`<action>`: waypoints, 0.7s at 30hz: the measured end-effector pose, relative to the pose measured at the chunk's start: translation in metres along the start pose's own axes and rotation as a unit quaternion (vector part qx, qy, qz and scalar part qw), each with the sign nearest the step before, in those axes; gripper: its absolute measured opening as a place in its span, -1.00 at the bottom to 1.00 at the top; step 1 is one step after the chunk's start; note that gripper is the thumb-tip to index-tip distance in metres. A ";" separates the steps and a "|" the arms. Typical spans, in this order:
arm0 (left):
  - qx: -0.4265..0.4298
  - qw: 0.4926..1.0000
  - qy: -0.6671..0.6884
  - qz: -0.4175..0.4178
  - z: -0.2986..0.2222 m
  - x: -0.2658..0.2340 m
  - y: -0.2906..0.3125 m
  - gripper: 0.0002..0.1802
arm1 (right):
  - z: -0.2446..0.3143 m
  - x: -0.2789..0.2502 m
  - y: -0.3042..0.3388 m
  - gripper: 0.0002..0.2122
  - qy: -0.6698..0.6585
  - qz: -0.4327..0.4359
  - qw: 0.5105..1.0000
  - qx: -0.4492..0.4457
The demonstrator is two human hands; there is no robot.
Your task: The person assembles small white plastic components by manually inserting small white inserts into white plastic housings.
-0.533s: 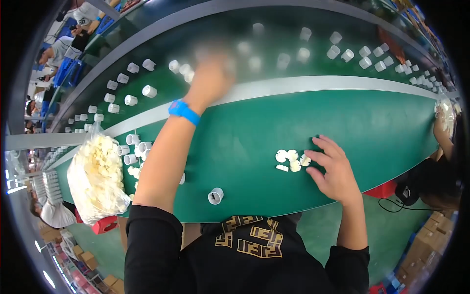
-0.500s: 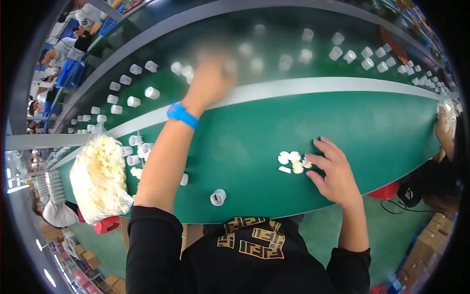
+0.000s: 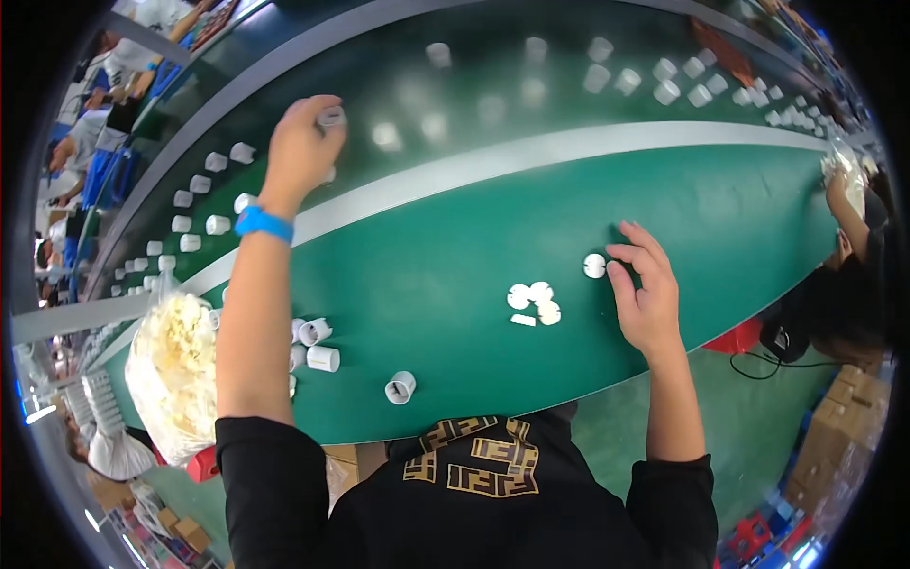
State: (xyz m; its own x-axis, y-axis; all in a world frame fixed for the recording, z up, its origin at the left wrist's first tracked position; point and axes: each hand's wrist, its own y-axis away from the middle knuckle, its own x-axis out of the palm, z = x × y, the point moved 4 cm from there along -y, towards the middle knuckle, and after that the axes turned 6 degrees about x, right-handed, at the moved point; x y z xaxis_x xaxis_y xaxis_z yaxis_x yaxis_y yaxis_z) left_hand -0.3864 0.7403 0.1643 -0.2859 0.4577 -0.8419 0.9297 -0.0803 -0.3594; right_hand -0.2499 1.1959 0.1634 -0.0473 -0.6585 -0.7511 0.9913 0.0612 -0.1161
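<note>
My left hand (image 3: 301, 147), with a blue band at the wrist, reaches over the dark conveyor strip. Its fingers close on a small white cylindrical cup (image 3: 331, 117). Above the green table my right hand (image 3: 646, 294) pinches a round, notched white disc (image 3: 594, 266) at the tips of thumb and fingers. Left of that hand, several similar discs (image 3: 547, 312) and a flat white piece (image 3: 522, 321) lie in a small group. Another white cup (image 3: 401, 387) rests near the table's front edge. More cups (image 3: 323, 358) cluster beside my left forearm, which partly hides them.
A clear bag of cream-coloured pieces (image 3: 175, 370) stands at the table's left end. Rows of white cups (image 3: 217, 225) sit on the strip, beyond a pale rail (image 3: 531, 152). Another person's arm (image 3: 846, 204) holds a clear bag at the far right.
My left hand has moved left along the strip and now has a cup in its fingers. My right hand has shifted away from the group of discs, taking one disc with it.
</note>
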 end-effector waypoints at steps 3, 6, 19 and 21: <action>-0.026 0.978 0.200 -0.046 -0.022 -0.021 0.020 -0.63 | 0.012 -0.006 -0.002 -0.81 0.022 0.050 0.997 -0.046; -0.065 0.944 0.318 -0.054 -0.057 -0.037 0.061 -0.56 | 0.018 -0.004 -0.005 -0.75 0.062 0.050 0.994 -0.075; -0.003 0.895 0.446 0.027 -0.176 -0.037 0.164 -0.44 | 0.161 0.017 -0.006 -0.63 -0.171 0.142 0.933 -0.284; 0.001 0.874 0.485 0.027 -0.179 -0.035 0.165 -0.44 | 0.175 0.018 -0.006 -0.63 -0.147 0.147 0.920 -0.332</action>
State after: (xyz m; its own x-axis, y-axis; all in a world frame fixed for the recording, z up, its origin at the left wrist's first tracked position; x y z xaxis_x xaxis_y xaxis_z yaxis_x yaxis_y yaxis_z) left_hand -0.1819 0.8696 0.2064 0.0910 0.9885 -0.1209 0.9352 -0.1266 -0.3307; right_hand -0.2354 1.0523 0.2649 0.3435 -0.7087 -0.6163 0.6575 0.6500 -0.3810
